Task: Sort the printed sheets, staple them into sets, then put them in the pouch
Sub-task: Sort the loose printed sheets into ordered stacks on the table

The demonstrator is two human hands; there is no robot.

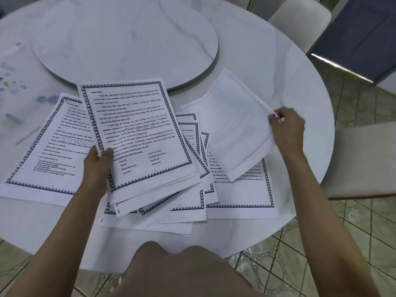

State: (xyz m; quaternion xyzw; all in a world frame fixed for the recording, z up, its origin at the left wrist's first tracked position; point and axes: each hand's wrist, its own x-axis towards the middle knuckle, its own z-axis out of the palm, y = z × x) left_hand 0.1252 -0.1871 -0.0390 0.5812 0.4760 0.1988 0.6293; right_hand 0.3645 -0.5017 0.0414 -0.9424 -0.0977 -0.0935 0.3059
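My left hand (97, 161) grips a stack (137, 133) above the loose pages (192, 202) on the table (300, 82), while my right hand (287, 127) pinches one face-down sheet (237, 127) aside, probably sorting it elsewhere.

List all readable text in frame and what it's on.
"STORAG", watermark, end hidden: bordered sheet lying left.
"STORAGE", fainter watermark: top sheet of the stack in the left hand.
Body text everywhere, including the pale sheet in the right hand: too blurred.
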